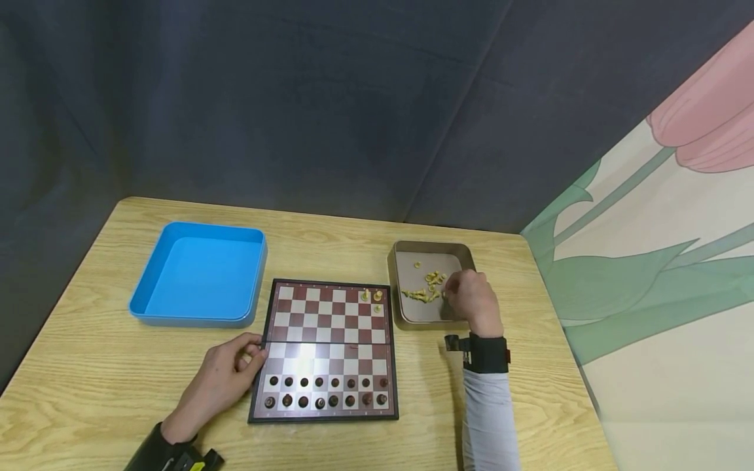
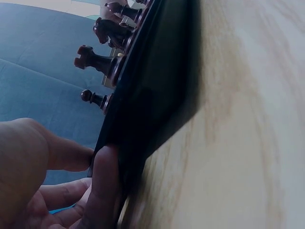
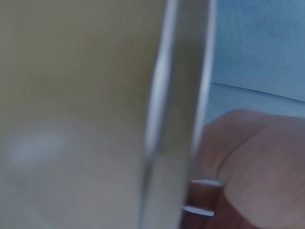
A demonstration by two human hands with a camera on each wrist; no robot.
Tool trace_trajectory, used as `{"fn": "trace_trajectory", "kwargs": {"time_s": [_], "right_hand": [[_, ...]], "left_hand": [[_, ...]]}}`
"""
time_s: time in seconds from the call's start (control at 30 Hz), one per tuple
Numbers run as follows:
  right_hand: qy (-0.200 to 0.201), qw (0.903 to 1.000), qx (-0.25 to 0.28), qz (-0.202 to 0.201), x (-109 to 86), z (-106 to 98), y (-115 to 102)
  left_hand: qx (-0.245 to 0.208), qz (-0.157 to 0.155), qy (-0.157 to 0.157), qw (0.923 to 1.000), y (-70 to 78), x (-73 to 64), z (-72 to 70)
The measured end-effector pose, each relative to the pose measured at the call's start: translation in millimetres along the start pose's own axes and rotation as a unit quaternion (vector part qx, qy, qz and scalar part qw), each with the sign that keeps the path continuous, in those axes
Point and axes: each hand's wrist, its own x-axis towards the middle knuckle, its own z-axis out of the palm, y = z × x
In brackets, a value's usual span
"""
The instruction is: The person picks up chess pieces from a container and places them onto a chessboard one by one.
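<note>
Chessboard [image 1: 318,320] just beside brown box [image 1: 432,246], near blue tray [image 1: 206,278].

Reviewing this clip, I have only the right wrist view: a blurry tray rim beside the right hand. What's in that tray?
Observer: In the head view, loose yellow pieces lie in the tray, close to the right hand.
Reviewer: And what's happening on the left?
Observer: The left hand grips the left edge of a chessboard.
Reviewer: Anything set up on it?
Observer: Yes, two full rows of dark pieces stand on the side nearest the person.
</note>
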Motion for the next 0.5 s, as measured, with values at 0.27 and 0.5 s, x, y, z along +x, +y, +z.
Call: {"fn": "trace_trajectory", "kwargs": {"time_s": [0.27, 0.5], "right_hand": [[0.07, 0.9964, 0.004, -0.047, -1.8, -4.9, -5.7], [0.126, 0.9876, 0.013, -0.093, -5.7, -13.0, -18.9]], "left_hand": [[-0.004, 0.002, 0.001, 1.0, 0.1, -1.0, 0.9], [0.006, 0.016, 0.015, 0.9997, 2.0, -1.3, 0.2]]}}
